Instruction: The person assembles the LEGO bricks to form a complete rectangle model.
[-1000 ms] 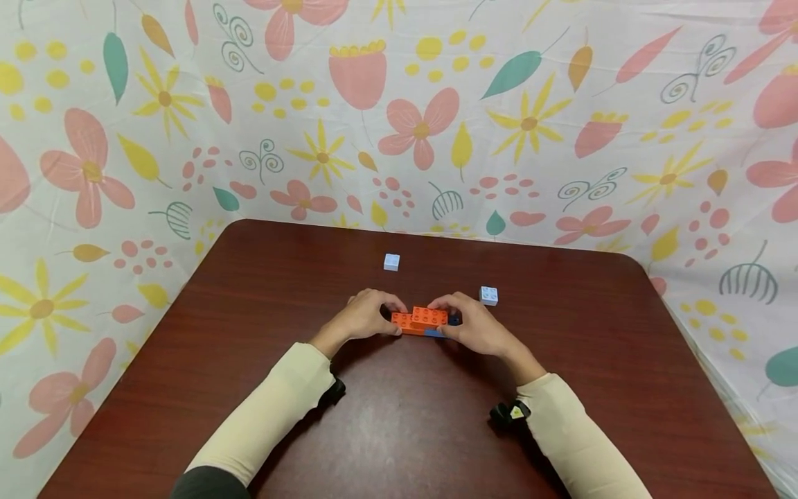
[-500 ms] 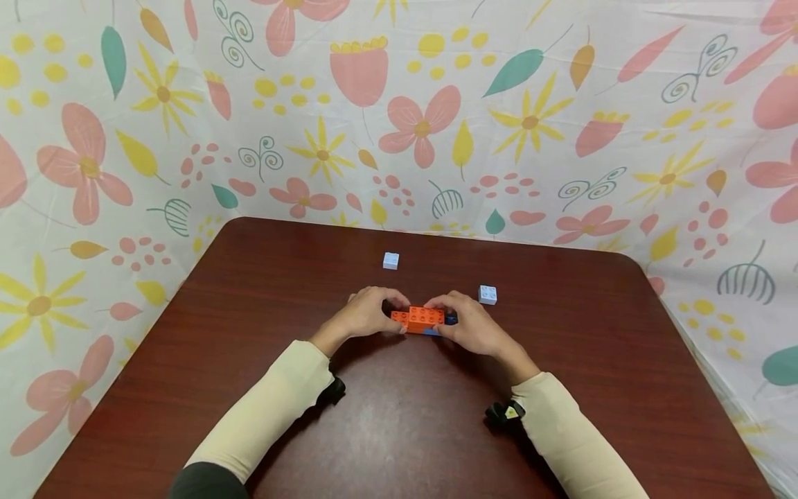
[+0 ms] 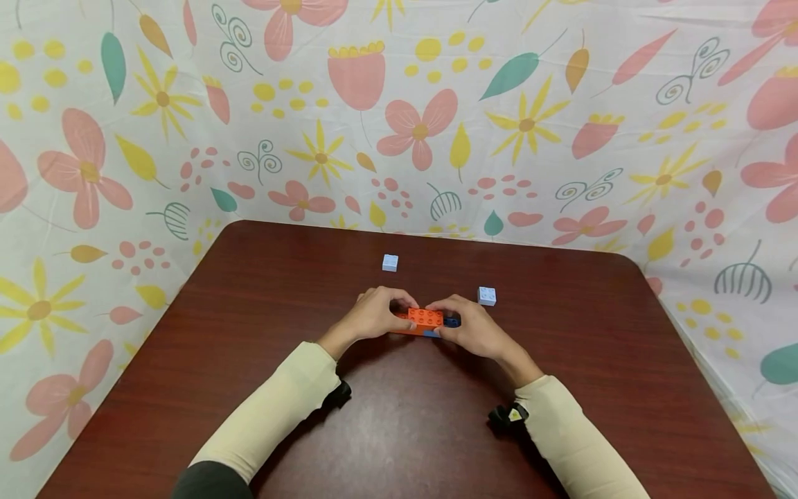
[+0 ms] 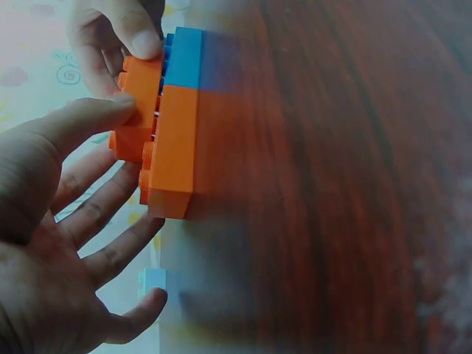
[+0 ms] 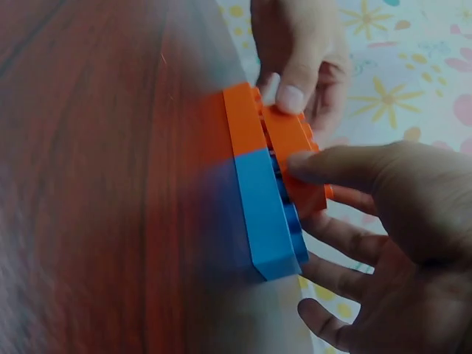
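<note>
Orange, hard-looking plastic is what I have between the two hands from my end: an upper orange brick (image 3: 426, 317) sits across the seam where a lower orange brick (image 4: 175, 140) meets a blue brick (image 5: 259, 210), the lower pair lying end to end on the table (image 3: 374, 430). The left hand (image 3: 372, 313) pinches the upper one with its thumb on the near long face and fingers behind; the right hand (image 3: 475, 326) pinches it the same way nearer the blue end, so both sets of fingers are clamped on it. The wrist views show studs in a gap under the upper brick, so I judge it is not fully seated. How far the hidden fingers reach down the back I can't tell. I expect it to be light, stiff and hard to damage, but smooth enough on the sides to slide if I pinched unevenly. I'd hold it by the two long faces, close to each end, keeping fingers clear of the underside, and press from above with equal weight. Two pale blocks, one behind (image 3: 390, 263) and one off to the right (image 3: 487, 296), sit apart from the hands.
</note>
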Motion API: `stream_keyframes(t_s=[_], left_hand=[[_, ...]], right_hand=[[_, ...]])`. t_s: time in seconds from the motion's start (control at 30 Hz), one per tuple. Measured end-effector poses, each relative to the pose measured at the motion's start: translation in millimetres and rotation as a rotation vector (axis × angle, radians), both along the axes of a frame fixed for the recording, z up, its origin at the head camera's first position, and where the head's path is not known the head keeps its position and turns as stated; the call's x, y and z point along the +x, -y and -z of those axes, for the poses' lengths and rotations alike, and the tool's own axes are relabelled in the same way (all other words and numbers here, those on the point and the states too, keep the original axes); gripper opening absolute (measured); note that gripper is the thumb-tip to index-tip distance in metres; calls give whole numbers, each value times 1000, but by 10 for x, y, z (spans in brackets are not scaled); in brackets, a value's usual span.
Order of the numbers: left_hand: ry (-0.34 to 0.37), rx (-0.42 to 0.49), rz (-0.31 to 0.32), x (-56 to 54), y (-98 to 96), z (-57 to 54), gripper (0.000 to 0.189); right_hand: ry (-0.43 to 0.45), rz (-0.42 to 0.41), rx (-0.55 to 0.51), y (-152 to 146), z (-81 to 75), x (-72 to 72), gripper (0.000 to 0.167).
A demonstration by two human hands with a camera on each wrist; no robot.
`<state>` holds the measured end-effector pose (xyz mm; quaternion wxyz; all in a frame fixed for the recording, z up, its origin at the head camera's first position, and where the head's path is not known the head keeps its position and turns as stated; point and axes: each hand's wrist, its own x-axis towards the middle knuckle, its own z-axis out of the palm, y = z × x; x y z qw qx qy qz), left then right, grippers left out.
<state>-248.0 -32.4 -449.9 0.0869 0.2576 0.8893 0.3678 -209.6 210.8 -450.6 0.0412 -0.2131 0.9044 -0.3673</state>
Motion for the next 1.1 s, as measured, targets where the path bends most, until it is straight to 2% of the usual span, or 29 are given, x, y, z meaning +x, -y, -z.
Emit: stream_keyframes(t_s=[0.13,0.53,0.8,1.0,1.1], left_hand=[[12,7,-8,6,2,2,28],[42,46,3,-2,2,30,25],[37,46,-7,6,3,-8,24],[36,52,-14,29,-12,-3,24],[42,48,-17,45,-20,24,23]], right_hand=[[30,-6,-22,-52,13,-11,40],[-7,7,-55,-79,60,-1,34],[-5,26,-67,-66,84,-13,35],[-36,28,-23,-64,67,-12,36],[-19,20,7,-71,55,1,37]])
